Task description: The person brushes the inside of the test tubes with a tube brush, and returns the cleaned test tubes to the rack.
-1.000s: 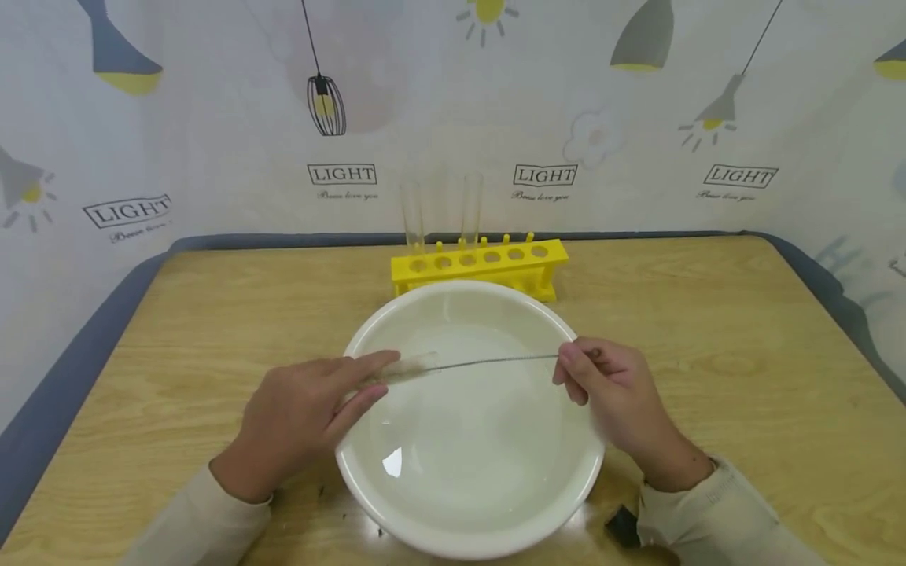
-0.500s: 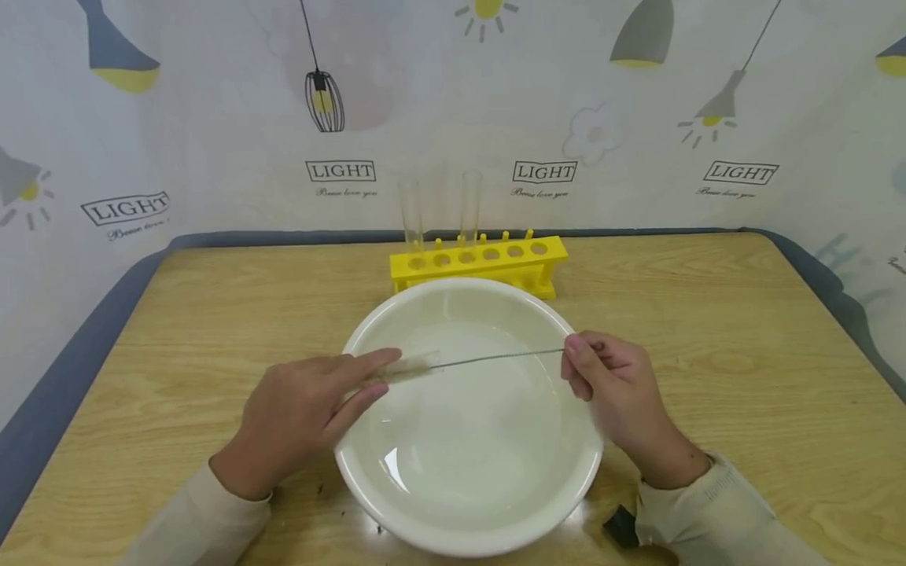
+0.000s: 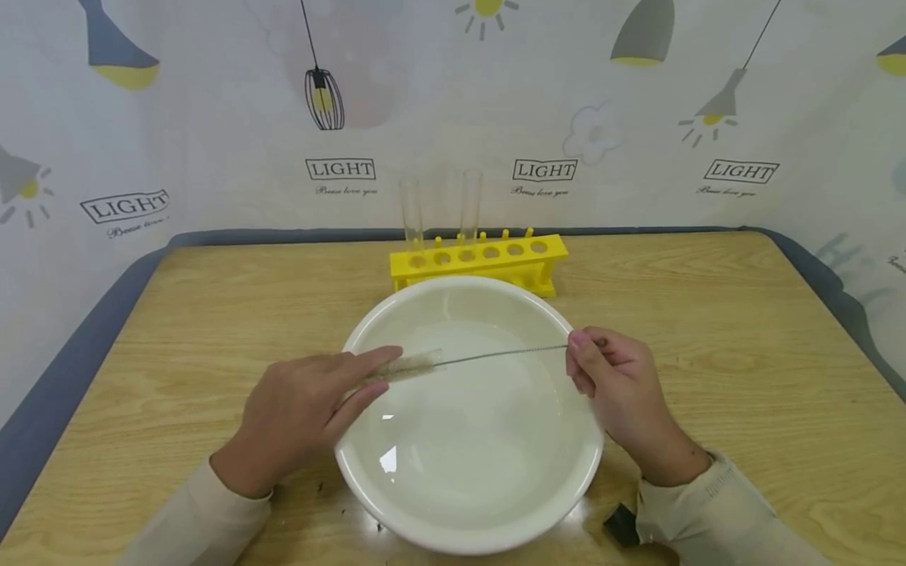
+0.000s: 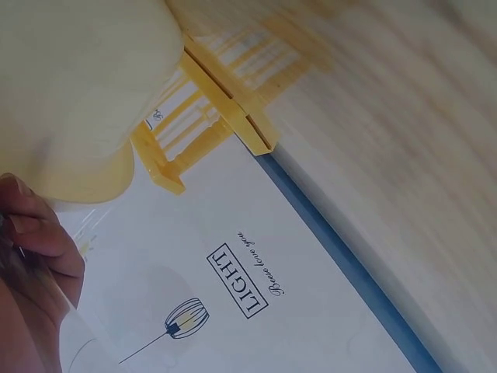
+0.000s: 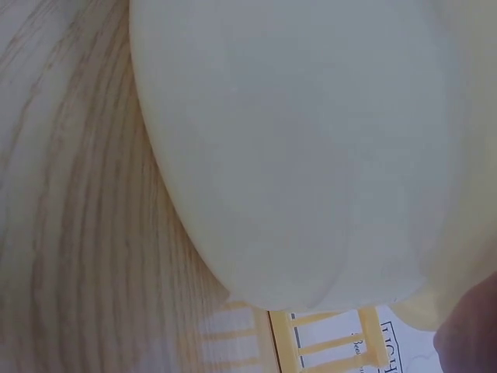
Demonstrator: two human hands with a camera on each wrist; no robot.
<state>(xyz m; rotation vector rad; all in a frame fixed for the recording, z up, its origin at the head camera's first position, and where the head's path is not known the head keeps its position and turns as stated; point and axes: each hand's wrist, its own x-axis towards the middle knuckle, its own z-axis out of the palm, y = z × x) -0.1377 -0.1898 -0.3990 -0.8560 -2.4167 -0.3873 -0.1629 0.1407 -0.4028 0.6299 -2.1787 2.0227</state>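
Note:
Over the left part of a white basin (image 3: 467, 542), my left hand (image 3: 300, 409) holds a clear glass test tube (image 3: 425, 360) between thumb and fingers, its mouth facing right. Pale bristles of a test tube brush (image 3: 502, 353) sit inside the tube. The brush's twisted wire runs out across the basin to my right hand (image 3: 623, 393), which pinches its far end near the right rim. In the left wrist view the curled fingers (image 4: 46, 241) show at the left edge. Only a dark bit of my right hand (image 5: 470, 330) appears in the right wrist view.
Behind the basin stands a yellow test tube rack (image 3: 477, 255) with two upright glass tubes. A small black object (image 3: 621, 525) lies by the right sleeve. Water fills part of the basin. A printed cloth (image 3: 453, 118) hangs behind the wooden table (image 3: 743, 330).
My right hand has shifted slightly right and up, drawing the brush wire a little outward. The left hand and tube have stayed almost still.

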